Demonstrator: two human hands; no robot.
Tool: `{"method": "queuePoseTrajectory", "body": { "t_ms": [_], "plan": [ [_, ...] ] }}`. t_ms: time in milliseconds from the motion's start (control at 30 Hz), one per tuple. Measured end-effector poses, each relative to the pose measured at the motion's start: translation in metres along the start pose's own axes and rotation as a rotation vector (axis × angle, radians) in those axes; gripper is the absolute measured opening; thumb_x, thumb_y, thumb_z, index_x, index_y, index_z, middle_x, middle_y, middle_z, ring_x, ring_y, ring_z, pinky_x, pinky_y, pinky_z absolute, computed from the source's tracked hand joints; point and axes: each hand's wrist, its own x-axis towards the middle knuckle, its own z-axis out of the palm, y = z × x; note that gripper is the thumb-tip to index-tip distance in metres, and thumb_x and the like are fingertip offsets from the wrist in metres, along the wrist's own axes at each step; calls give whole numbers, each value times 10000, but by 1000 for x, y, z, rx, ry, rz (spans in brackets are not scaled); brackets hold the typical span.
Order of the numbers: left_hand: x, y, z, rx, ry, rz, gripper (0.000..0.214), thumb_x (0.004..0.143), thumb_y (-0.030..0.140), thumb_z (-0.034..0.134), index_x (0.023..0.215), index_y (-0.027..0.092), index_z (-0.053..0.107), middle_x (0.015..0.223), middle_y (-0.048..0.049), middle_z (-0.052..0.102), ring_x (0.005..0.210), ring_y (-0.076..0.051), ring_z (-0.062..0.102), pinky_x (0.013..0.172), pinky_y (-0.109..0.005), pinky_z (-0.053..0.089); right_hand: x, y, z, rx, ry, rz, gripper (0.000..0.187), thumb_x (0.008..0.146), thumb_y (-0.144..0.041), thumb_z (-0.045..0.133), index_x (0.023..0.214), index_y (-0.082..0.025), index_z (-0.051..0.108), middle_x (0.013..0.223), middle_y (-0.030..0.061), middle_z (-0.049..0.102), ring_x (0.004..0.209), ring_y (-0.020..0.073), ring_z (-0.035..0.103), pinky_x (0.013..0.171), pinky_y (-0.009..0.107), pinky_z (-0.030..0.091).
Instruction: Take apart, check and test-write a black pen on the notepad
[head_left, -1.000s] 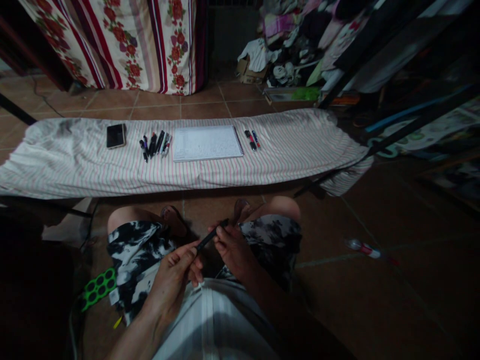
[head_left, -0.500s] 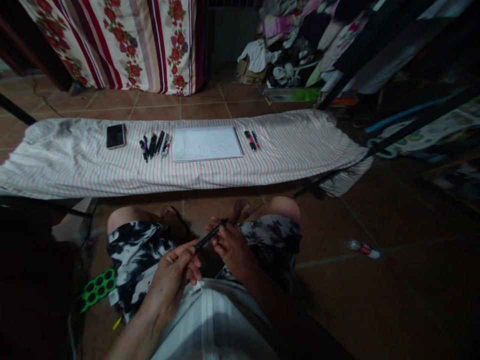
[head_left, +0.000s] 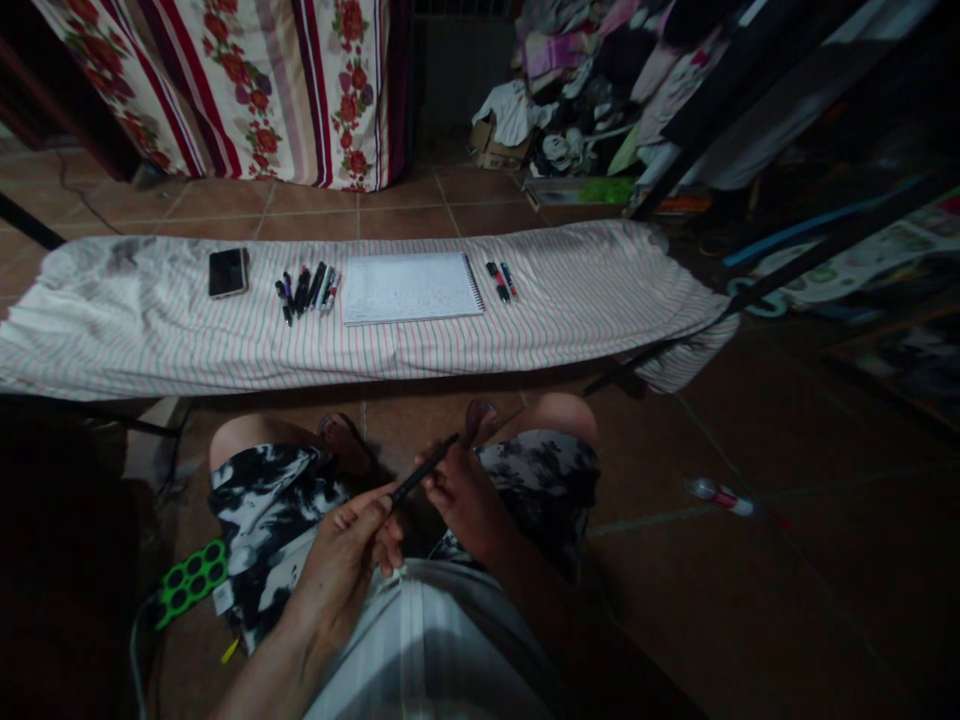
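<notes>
- Dim tiled floor [head_left: 315,205] runs under a long striped cloth [head_left: 600,300]; a notebook [head_left: 411,288] lies on the cloth, and the person sits well below it in the view.
- Left fingertips [head_left: 375,505] are pinched shut on the near end of a dark pen [head_left: 424,468].
- Right fingers [head_left: 439,480] are closed round the pen further up, and its far tip sticks out past them towards the notebook.
- Half a second ago those right fingers sat at the far tip. Now they grip lower on the barrel, so more of the tip is bare.
- The left hand [head_left: 341,565] has barely moved, and the right hand [head_left: 465,495] has slid back along the pen towards it.
- Judging by this, the hands are working the pen between them over the lap. Whether a cap has come off is too dark to tell.
- The pen is off the cloth, held above the patterned shorts, well short of the notebook.
- Just left of the notebook lies a bunch of markers [head_left: 304,290], and further left a phone [head_left: 227,271].
- Just right of the notebook lie a pair of pens [head_left: 501,281]. None of these has shifted.
- Far below and left of the notebook, a green tray [head_left: 187,582] rests on the floor.
- Below and right of the notebook, well apart, lies a small bottle [head_left: 720,494].
</notes>
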Motion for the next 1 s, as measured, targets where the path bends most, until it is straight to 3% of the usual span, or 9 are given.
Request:
{"method": "queuePoseTrajectory", "body": {
  "t_ms": [100,200,367,533,667,800,1000],
  "plan": [
    [1,0,-2,-13,-3,-14,402,581,316,758,891,70,686,489,21,573,351,-47,469,355,-143,328,-2,-3,-4,49,-68,25,293,706,-404,650,952,-254,598,908,44,643,599,96,506,458,199,311],
    [2,-2,-3,-21,3,-16,379,601,311,749,887,73,681,494,21,578,354,-44,472,360,-137,334,1,-2,-8,98,-50,9,336,660,-308,715,970,-251,601,934,30,654,607,73,512,463,170,325],
    [1,-4,-3,-8,-10,-3,380,619,321,740,898,73,671,491,16,581,347,-51,471,350,-143,329,7,1,-9,27,75,-28,315,573,-346,775,759,-183,580,725,-9,616,539,47,464,438,146,313],
    [0,-4,-3,-18,-39,-33,375,619,315,741,904,82,670,478,26,565,332,-47,454,345,-145,326,7,3,-3,-17,98,-81,327,581,-399,759,655,-187,522,614,-44,500,497,51,400,426,169,301],
    [0,-1,-4,-45,11,-54,367,568,303,766,857,95,678,467,40,555,338,-38,453,344,-129,316,3,2,-1,87,23,-37,293,659,-428,701,836,-215,604,760,6,603,593,83,484,496,191,373],
    [0,2,-5,-34,33,-69,364,556,304,769,848,104,686,469,47,553,333,-33,444,334,-125,299,-1,-2,-1,67,-45,24,343,659,-330,715,970,-213,628,860,37,655,604,81,502,479,182,346],
    [-1,-2,-4,-5,-27,-45,370,606,322,748,886,89,682,479,29,560,334,-37,440,336,-134,304,7,5,-2,-18,17,-40,202,605,-324,747,685,-202,608,683,3,606,556,83,453,479,197,327]
  ]
}}
